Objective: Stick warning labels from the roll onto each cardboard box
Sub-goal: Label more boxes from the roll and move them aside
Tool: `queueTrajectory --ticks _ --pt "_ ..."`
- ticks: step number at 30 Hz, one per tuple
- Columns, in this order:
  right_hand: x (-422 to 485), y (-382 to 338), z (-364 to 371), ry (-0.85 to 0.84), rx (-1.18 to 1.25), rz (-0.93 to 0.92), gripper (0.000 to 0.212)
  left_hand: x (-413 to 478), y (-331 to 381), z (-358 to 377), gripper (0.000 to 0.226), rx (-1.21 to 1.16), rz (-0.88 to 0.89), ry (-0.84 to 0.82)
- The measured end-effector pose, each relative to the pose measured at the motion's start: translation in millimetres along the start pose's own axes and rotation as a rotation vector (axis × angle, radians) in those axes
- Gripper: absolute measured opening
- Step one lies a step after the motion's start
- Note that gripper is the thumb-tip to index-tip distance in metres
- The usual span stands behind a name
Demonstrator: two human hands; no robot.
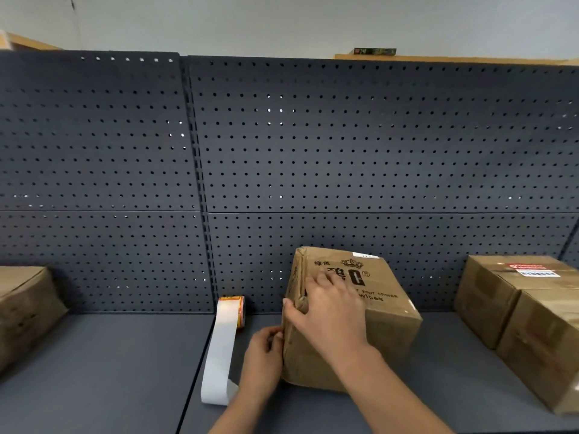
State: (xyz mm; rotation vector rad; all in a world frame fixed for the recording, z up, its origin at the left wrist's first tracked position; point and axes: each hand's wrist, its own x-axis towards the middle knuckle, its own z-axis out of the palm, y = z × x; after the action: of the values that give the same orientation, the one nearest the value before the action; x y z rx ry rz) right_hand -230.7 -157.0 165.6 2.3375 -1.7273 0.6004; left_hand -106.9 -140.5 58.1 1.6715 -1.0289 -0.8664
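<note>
Now | creased printed box (388,311) | right fingers (317,282) flat atop | left fingers (271,339) pinch edge

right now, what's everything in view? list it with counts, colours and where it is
printed box: one, brown, middle of the shelf
left box: one, brown, left edge, partly cut off
rear right box: one, brown, right side
red label: one, red and white, on top of rear right box
front right box: one, brown, right edge
label roll: one, white with red-yellow print, left of printed box, strip unrolled
shelf: one, dark grey
pegboard: dark grey, behind the shelf
left hand: fingers curled at printed box's left face
right hand: spread on printed box's top
</note>
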Motion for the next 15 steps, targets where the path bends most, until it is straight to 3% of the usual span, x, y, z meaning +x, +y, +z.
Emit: queueTrajectory --ticks 7,11,13,15 --pt "-5.1 -5.4 9.4 -0.075 0.039 -0.04 0.063 -5.2 35.2 4.1 0.034 -0.393 0.051 -0.058" --pt "2.2 14.3 -15.9 -0.117 0.415 0.0 0.041 -10.9 55.0 6.4 0.041 -0.396 0.034 -0.128" --pt "5.4 35.5 -24.7 -0.025 0.538 0.05 0.035 -11.8 65.9 7.4 0.045 -0.382 0.039 -0.149" --pt "7.6 63.0 -29.8 0.123 0.514 0.114 0.028 -15.0 78.4 9.7 0.042 -0.404 0.055 -0.171"
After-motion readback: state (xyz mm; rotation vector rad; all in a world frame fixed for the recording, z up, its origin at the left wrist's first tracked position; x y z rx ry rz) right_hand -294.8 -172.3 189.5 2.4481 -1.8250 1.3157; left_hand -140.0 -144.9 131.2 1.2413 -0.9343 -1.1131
